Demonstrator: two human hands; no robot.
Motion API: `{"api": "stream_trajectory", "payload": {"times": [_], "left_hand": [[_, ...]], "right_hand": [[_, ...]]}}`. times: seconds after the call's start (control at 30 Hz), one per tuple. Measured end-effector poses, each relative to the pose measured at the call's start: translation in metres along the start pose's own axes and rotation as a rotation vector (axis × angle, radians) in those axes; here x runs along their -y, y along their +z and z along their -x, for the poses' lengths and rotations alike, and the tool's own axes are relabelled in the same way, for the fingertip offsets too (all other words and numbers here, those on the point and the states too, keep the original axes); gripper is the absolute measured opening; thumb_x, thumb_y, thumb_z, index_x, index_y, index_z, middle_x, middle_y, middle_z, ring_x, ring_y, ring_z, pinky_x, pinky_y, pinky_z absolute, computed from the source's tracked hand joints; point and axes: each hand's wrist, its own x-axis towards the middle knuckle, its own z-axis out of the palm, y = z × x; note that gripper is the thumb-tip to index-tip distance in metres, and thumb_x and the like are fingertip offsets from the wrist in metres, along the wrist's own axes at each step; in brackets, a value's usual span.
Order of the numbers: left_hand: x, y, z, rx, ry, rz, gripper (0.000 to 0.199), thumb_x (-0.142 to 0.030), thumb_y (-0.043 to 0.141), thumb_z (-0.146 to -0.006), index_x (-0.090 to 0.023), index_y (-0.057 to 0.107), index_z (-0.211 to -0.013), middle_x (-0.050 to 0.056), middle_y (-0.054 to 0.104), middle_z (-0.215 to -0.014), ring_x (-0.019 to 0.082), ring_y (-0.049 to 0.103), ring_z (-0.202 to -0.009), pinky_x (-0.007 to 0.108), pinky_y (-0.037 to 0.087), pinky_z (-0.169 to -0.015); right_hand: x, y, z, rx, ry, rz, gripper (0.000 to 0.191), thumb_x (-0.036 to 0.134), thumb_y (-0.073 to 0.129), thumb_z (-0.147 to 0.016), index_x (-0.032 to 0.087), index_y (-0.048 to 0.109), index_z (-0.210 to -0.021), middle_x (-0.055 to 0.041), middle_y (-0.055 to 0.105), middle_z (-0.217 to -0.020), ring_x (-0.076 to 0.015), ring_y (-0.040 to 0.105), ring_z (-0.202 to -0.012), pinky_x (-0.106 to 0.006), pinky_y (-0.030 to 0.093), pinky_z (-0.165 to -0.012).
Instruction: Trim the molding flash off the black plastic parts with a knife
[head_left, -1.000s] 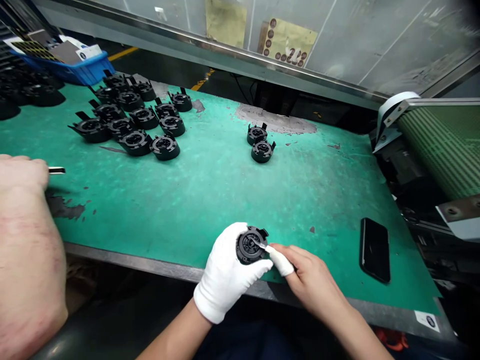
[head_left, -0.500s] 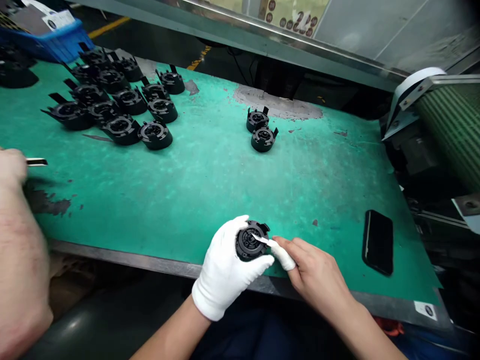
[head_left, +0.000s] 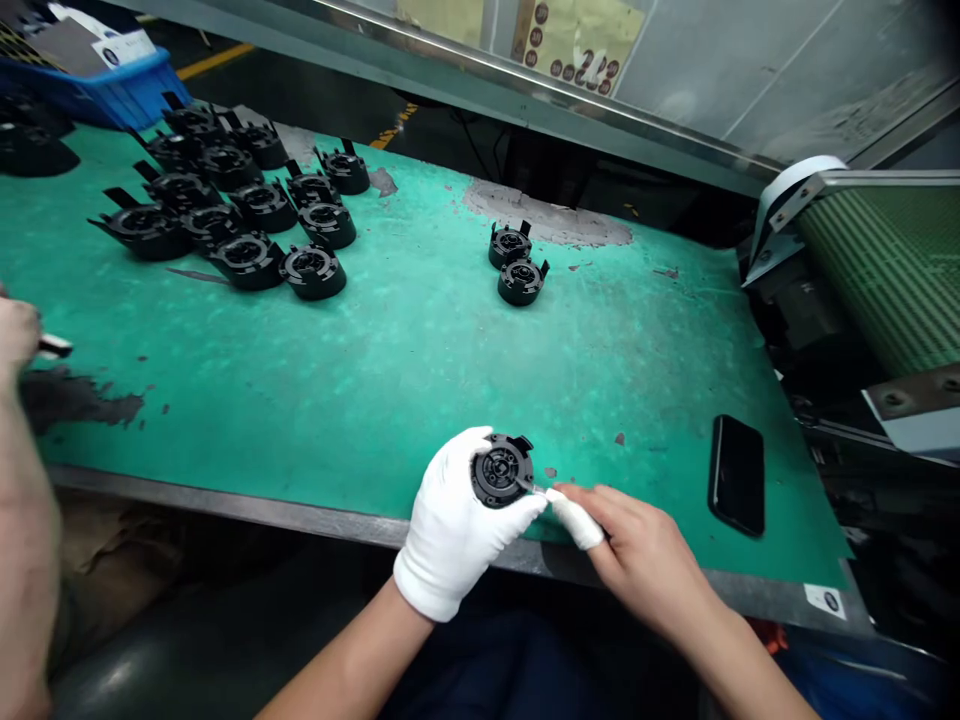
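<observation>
My left hand (head_left: 454, 530), in a white glove, is closed around a round black plastic part (head_left: 501, 470) near the table's front edge. The part's ringed face is turned up, and a small tab sticks out at its upper right. My right hand (head_left: 637, 535) is bare apart from a white cover on the thumb. It pinches a small knife, whose thin pale blade (head_left: 534, 489) reaches the lower right of the part's face. Most of the knife's handle is hidden in my fingers.
Two similar black parts (head_left: 523, 281) stand mid-table, with several more (head_left: 313, 270) grouped at left. A phone (head_left: 736, 475) lies right, near a green conveyor belt (head_left: 892, 270). A blue bin (head_left: 112, 90) sits far left. Another person's arm (head_left: 26, 520) reaches in at left.
The blade has moved from the middle of the part's face to its lower right rim. My right hand has shifted slightly right. The other person's hand has drawn back left. The view has shifted a little.
</observation>
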Motion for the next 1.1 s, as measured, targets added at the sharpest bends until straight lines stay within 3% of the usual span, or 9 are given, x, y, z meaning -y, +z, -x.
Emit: {"api": "stream_trajectory", "payload": {"times": [0.1,0.3,0.5,0.8,0.93,1.1], "left_hand": [[-0.002,0.0,-0.001,-0.017,-0.005,-0.015,0.075,-0.055,0.083,-0.07,-0.021,0.048,-0.126,0.011,0.059,-0.129,0.028,0.06,-0.121,0.045,0.049,-0.108],[-0.009,0.004,-0.002,-0.041,0.058,0.037,0.058,-0.047,0.081,-0.075,-0.024,0.049,-0.118,0.007,0.063,-0.118,0.022,0.066,-0.105,0.038,0.056,-0.096],[-0.007,0.01,0.001,-0.107,0.006,0.032,0.058,-0.048,0.082,-0.072,-0.024,0.05,-0.114,0.007,0.061,-0.12,0.024,0.065,-0.11,0.044,0.051,-0.105],[-0.011,0.011,0.001,-0.143,0.047,-0.001,0.053,-0.045,0.082,-0.073,-0.021,0.052,-0.109,0.009,0.063,-0.118,0.024,0.066,-0.104,0.04,0.055,-0.094],[-0.004,0.0,-0.003,0.057,0.084,0.026,0.059,-0.045,0.081,-0.073,-0.022,0.052,-0.119,0.009,0.062,-0.122,0.025,0.063,-0.113,0.043,0.052,-0.102],[0.003,-0.031,-0.026,0.332,0.123,-0.107,0.083,-0.05,0.086,-0.066,-0.023,0.049,-0.136,0.01,0.059,-0.136,0.029,0.057,-0.127,0.046,0.045,-0.112]], "right_hand": [[0.004,0.002,0.011,0.03,0.0,0.072,0.037,0.033,0.038,-0.101,0.036,0.057,-0.132,-0.0017,0.067,-0.098,-0.0202,0.067,-0.088,-0.033,0.049,-0.075],[0.014,0.011,0.007,-0.1,0.071,0.244,0.04,0.024,0.043,-0.097,0.034,0.057,-0.132,-0.0008,0.066,-0.094,-0.0216,0.066,-0.086,-0.033,0.045,-0.068],[0.013,0.012,0.011,-0.086,0.093,0.166,0.039,0.026,0.041,-0.098,0.035,0.057,-0.133,-0.001,0.067,-0.097,-0.0207,0.067,-0.088,-0.032,0.047,-0.073],[0.01,0.016,0.008,-0.12,0.139,0.152,0.037,0.028,0.043,-0.097,0.036,0.059,-0.13,-0.0002,0.07,-0.1,-0.0224,0.068,-0.089,-0.033,0.049,-0.071],[0.003,0.0,0.007,-0.117,0.098,-0.067,0.033,0.037,0.042,-0.101,0.04,0.059,-0.128,0.002,0.07,-0.114,-0.0182,0.068,-0.097,-0.031,0.05,-0.086],[-0.011,-0.025,-0.006,0.031,-0.045,-0.009,0.035,0.031,0.042,-0.101,0.039,0.061,-0.129,-0.0004,0.071,-0.104,-0.0176,0.067,-0.091,-0.031,0.05,-0.083]]}}
